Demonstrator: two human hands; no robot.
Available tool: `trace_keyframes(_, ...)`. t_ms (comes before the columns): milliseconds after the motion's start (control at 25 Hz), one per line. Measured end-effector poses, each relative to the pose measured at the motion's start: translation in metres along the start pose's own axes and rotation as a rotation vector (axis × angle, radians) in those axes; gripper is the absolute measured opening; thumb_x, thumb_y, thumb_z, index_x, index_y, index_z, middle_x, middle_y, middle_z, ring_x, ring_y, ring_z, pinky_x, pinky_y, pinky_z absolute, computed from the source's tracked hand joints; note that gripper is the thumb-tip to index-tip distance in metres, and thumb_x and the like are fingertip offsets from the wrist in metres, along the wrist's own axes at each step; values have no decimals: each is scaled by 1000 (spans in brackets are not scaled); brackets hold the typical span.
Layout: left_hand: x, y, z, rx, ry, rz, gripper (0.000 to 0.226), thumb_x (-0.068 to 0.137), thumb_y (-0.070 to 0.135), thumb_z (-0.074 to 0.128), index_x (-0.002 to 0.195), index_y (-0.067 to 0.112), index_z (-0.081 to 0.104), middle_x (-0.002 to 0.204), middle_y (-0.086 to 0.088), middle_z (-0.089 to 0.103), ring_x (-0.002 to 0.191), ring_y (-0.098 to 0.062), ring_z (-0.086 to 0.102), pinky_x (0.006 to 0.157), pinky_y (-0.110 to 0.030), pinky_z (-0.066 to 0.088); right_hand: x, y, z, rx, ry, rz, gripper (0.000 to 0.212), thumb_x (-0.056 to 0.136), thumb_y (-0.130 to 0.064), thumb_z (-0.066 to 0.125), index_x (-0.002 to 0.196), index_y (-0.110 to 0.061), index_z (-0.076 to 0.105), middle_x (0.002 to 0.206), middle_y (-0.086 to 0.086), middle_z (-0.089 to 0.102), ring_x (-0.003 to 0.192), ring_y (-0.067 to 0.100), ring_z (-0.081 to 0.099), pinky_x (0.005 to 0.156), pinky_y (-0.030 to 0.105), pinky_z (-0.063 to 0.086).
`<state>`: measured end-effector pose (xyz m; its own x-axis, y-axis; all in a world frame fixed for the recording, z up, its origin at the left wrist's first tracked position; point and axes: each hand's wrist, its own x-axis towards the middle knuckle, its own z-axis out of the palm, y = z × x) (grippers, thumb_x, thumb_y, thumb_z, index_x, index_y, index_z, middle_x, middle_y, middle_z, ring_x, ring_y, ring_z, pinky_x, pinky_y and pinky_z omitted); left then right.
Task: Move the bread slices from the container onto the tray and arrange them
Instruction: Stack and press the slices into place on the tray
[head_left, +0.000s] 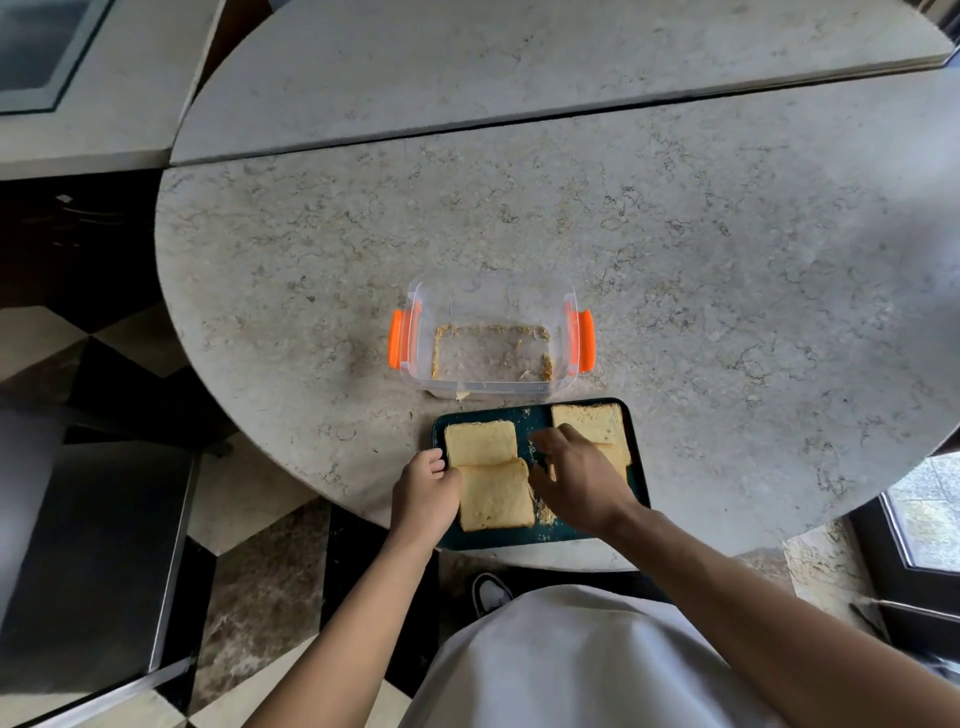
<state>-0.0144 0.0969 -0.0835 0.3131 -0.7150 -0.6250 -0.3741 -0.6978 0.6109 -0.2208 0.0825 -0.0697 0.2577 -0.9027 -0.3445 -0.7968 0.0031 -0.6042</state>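
Note:
A dark green tray (483, 415) lies at the near edge of the round stone table. On its left side, one bread slice (480, 441) lies flat and a second slice (496, 499) overlaps its near edge. A third slice (589, 418) lies at the far right, and a fourth slice (618, 457) shows partly under my right hand. My left hand (423, 491) touches the left edge of the near left slice. My right hand (576, 478) hovers over the tray's middle with fingers spread. The clear container (491, 338) with orange clips holds only crumbs.
The stone table (675, 260) stretches far and right of the tray. Crumbs lie on the tray and beside the container. The table's near edge runs just under the tray, with a checkered floor and a shoe (491, 592) below.

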Motion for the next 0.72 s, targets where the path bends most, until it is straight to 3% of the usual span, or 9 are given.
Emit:
trace_keyframes(120, -3, 4, 9, 11, 3, 36, 46, 90, 15, 55, 136, 17, 53, 136, -4, 61, 120, -21, 58, 100, -36, 48, 15, -26, 20, -50, -44, 6, 53, 90, -28, 56, 138, -7, 47, 128, 16, 53, 109, 33, 59, 90, 40, 52)
trace_keyframes(280, -6, 4, 16, 65, 18, 75, 50, 90, 9, 47, 139, 20, 51, 139, -4, 59, 121, -22, 58, 88, -26, 43, 23, -37, 32, -146, -116, 131, 53, 89, -31, 55, 134, -7, 42, 125, 20, 49, 103, 37, 59, 78, 40, 51)
trace_keyframes(361, -7, 1, 18, 76, 10, 67, 56, 88, 4, 43, 142, 19, 48, 142, -6, 56, 125, -23, 55, 92, -25, 41, 23, -34, 36, -139, -139, 153, 57, 89, -35, 55, 136, -9, 39, 129, 20, 48, 104, 37, 60, 76, 39, 50)
trace_keyframes(721, -1, -1, 22, 27, -24, 85, 68, 84, -2, 39, 147, 22, 39, 153, -6, 43, 139, -24, 41, 99, -27, 34, 25, -32, 36, 73, -96, 155, 65, 86, -34, 57, 144, -11, 39, 137, 18, 53, 112, 32, 60, 89, 36, 48)
